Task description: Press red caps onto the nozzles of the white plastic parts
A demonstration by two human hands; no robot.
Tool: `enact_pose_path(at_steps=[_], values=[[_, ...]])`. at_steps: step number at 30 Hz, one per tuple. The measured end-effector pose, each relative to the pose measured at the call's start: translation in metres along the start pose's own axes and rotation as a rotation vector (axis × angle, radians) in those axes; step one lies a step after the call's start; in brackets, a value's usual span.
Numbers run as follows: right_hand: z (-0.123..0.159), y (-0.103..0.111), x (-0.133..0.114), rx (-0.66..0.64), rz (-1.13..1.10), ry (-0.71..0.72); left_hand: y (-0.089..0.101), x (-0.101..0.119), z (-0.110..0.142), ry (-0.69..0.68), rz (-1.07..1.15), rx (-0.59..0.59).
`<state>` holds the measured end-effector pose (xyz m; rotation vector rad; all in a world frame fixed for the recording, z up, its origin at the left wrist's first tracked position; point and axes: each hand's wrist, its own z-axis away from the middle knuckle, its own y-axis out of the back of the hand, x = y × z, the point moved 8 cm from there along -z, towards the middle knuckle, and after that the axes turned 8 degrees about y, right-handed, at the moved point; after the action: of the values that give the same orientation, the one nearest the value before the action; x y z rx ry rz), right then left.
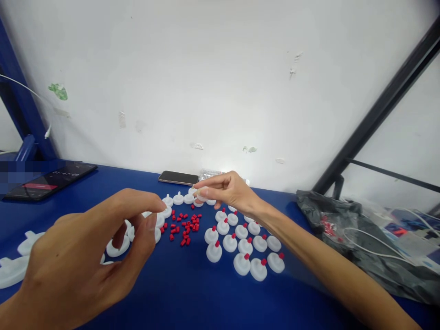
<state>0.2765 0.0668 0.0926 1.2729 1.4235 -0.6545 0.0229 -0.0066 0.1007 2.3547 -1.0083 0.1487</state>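
Note:
My right hand reaches to the back of the group and pinches a white plastic nozzle cap between thumb and fingers. In the left foreground my left hand is curved, thumb and index finger apart, with nothing visible between them. Behind its fingertips stand white caps with bare spouts, partly hidden by the hand. A loose pile of small red tips lies between the hands. Below my right forearm are several white caps with red tips on their spouts.
A dark phone lies by the wall, beside a clear plastic packet. At the left rests a tablet showing a timer. A dark plastic bag covers the right side of the blue table.

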Motion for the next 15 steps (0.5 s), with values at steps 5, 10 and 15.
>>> enact_pose_path(at_steps=[5,10,15], values=[[-0.005,0.006,0.025,-0.010,0.028,0.006,0.000,0.005,-0.001,0.026,0.011,-0.028],[-0.008,0.010,0.041,0.011,0.025,-0.051,-0.001,0.013,-0.006,0.004,0.018,-0.073],[-0.010,-0.004,0.030,-0.045,-0.180,-0.062,-0.009,0.025,-0.008,-0.108,-0.004,-0.127]])
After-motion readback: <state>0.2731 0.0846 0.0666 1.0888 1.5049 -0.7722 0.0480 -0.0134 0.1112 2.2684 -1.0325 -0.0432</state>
